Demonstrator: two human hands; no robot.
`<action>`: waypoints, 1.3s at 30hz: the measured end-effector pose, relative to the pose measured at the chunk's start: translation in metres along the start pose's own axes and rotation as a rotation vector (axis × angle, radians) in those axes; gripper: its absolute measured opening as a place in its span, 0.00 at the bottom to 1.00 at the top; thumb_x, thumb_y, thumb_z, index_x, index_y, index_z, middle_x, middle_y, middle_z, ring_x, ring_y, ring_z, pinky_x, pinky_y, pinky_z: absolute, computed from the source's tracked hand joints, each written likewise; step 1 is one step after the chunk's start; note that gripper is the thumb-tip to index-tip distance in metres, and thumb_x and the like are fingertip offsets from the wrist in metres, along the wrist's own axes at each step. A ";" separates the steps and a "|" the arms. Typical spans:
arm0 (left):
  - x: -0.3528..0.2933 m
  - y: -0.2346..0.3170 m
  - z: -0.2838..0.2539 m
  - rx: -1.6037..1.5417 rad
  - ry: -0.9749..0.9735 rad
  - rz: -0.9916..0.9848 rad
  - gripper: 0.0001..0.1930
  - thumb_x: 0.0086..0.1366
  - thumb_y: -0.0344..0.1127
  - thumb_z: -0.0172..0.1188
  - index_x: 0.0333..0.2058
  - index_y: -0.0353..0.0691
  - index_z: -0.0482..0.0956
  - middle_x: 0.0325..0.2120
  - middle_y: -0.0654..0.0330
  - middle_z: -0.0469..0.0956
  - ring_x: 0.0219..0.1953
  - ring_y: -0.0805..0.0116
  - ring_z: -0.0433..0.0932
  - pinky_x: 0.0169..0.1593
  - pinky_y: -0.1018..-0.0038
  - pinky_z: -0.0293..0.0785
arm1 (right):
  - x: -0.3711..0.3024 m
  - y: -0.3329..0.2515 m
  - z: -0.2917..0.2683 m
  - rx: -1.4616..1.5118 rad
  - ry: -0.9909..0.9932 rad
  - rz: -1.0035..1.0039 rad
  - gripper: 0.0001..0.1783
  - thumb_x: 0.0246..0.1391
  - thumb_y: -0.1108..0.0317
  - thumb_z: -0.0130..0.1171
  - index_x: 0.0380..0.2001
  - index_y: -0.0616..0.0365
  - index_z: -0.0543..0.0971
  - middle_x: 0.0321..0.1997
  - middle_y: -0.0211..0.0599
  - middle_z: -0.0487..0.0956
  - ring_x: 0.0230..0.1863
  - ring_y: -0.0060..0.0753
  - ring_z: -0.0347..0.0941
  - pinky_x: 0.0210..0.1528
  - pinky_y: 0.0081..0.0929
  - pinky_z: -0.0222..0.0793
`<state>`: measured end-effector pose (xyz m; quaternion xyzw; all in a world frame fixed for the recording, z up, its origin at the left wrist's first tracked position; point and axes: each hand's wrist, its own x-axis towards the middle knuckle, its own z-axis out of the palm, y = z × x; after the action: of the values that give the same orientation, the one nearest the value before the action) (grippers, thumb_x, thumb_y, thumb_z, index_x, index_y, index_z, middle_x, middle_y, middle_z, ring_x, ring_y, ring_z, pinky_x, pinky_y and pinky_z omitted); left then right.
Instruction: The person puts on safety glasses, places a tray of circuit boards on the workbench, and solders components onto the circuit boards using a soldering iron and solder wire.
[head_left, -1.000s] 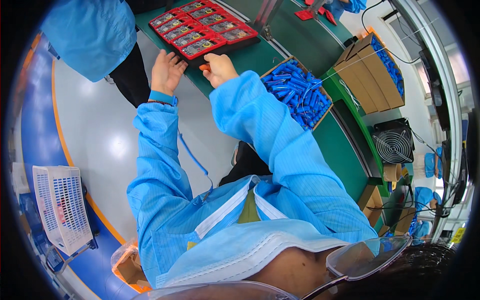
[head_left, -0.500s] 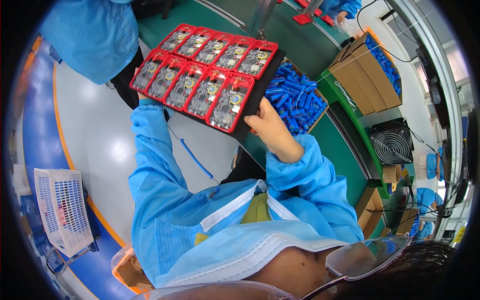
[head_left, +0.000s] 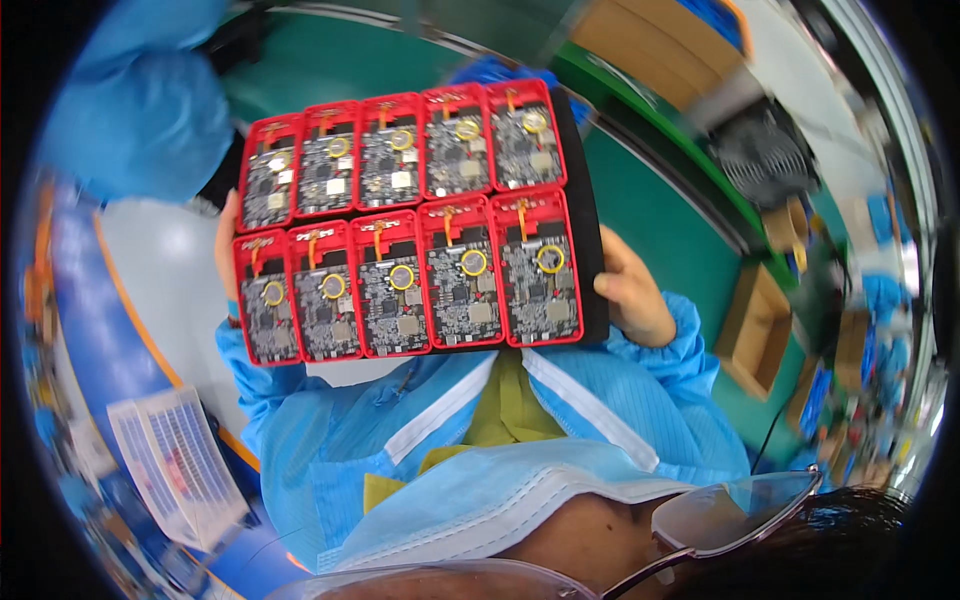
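Between both hands I hold a flat black tray (head_left: 588, 210) in front of my chest. On it lie two rows of red cases (head_left: 583, 320), each with a dark circuit board (head_left: 395, 300) and a round yellow-ringed part inside. My left hand (head_left: 228, 245) is closed on the tray's left edge, its fingers mostly hidden behind the cases. Over at the right edge, my right hand (head_left: 635, 292) grips the tray with the thumb on the near face and the other fingers partly out of sight underneath.
A green workbench (head_left: 640, 200) runs behind and to the right. Blue cylindrical parts (head_left: 500, 72) show past the tray's far edge. On the right are a black fan (head_left: 765, 150) and a cardboard box (head_left: 755, 335). A white basket (head_left: 180, 465) stands lower left; a person in blue (head_left: 140, 120) is upper left.
The tray has come closer to me and turned more level and face-on, both hands still holding it. My view has swung, so the bench, fan and boxes sit elsewhere in the picture.
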<state>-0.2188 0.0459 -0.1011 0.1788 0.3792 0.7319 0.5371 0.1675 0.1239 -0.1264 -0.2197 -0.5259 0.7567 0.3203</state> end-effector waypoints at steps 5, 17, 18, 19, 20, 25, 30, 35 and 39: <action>-0.023 -0.040 0.034 0.355 0.017 0.346 0.23 0.71 0.42 0.46 0.59 0.35 0.64 0.54 0.47 0.72 0.47 0.57 0.79 0.49 0.61 0.80 | -0.061 -0.010 -0.003 0.184 0.192 -0.130 0.40 0.57 0.52 0.54 0.64 0.68 0.58 0.64 0.46 0.67 0.63 0.34 0.65 0.64 0.32 0.60; 0.036 0.013 -0.057 -0.099 -0.371 -0.333 0.20 0.71 0.43 0.45 0.53 0.35 0.71 0.53 0.51 0.75 0.50 0.56 0.77 0.55 0.57 0.74 | -0.017 0.045 0.083 1.000 0.255 -0.551 0.40 0.65 0.37 0.29 0.64 0.59 0.62 0.67 0.47 0.63 0.67 0.47 0.59 0.68 0.49 0.51; 0.039 0.016 -0.067 -0.115 -0.358 -0.370 0.20 0.71 0.43 0.45 0.54 0.35 0.70 0.53 0.51 0.75 0.50 0.57 0.77 0.56 0.57 0.73 | -0.016 0.046 0.088 1.003 0.189 -0.580 0.41 0.65 0.36 0.27 0.64 0.60 0.61 0.67 0.47 0.63 0.68 0.47 0.58 0.69 0.48 0.50; 0.040 0.019 -0.076 -0.130 -0.341 -0.405 0.21 0.71 0.43 0.45 0.55 0.36 0.70 0.53 0.51 0.74 0.51 0.57 0.76 0.56 0.58 0.72 | -0.015 0.045 0.092 0.940 0.392 -0.508 0.43 0.65 0.35 0.26 0.64 0.62 0.61 0.67 0.48 0.63 0.68 0.48 0.57 0.70 0.46 0.49; 0.037 0.024 -0.079 -0.127 -0.355 -0.405 0.20 0.71 0.42 0.45 0.55 0.35 0.70 0.53 0.52 0.75 0.53 0.57 0.74 0.59 0.59 0.69 | -0.012 0.044 0.092 0.979 0.352 -0.535 0.43 0.65 0.35 0.26 0.64 0.63 0.61 0.67 0.48 0.63 0.67 0.48 0.57 0.70 0.45 0.49; 0.016 0.026 -0.043 0.067 -0.377 -0.352 0.24 0.70 0.37 0.48 0.63 0.43 0.60 0.61 0.57 0.66 0.62 0.58 0.65 0.64 0.56 0.60 | 0.045 0.034 0.067 0.762 0.688 -0.487 0.40 0.67 0.39 0.26 0.61 0.66 0.63 0.64 0.49 0.66 0.64 0.48 0.60 0.69 0.43 0.51; 0.007 0.013 -0.048 0.175 -0.422 -0.399 0.24 0.68 0.30 0.50 0.62 0.47 0.58 0.55 0.56 0.69 0.53 0.61 0.73 0.50 0.59 0.75 | 0.099 0.041 0.018 0.584 0.818 -0.458 0.33 0.68 0.45 0.34 0.58 0.65 0.66 0.60 0.47 0.70 0.60 0.48 0.65 0.64 0.44 0.59; -0.031 -0.020 -0.059 0.296 -0.373 -0.493 0.17 0.69 0.35 0.52 0.54 0.40 0.66 0.43 0.56 0.76 0.42 0.64 0.78 0.42 0.69 0.78 | 0.118 0.023 0.002 0.442 0.929 -0.383 0.20 0.61 0.59 0.54 0.47 0.66 0.75 0.43 0.45 0.79 0.42 0.36 0.74 0.47 0.35 0.69; -0.012 -0.032 -0.073 0.468 -0.649 -0.727 0.13 0.70 0.39 0.52 0.44 0.35 0.75 0.35 0.59 0.78 0.38 0.70 0.77 0.40 0.74 0.76 | 0.123 0.033 -0.021 -0.501 0.957 -0.614 0.30 0.61 0.53 0.52 0.54 0.72 0.70 0.49 0.52 0.78 0.50 0.44 0.74 0.53 0.34 0.67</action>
<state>-0.2426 0.0126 -0.1701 0.3678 0.3843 0.3017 0.7912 0.0875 0.2181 -0.1643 -0.4417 -0.5248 0.3014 0.6624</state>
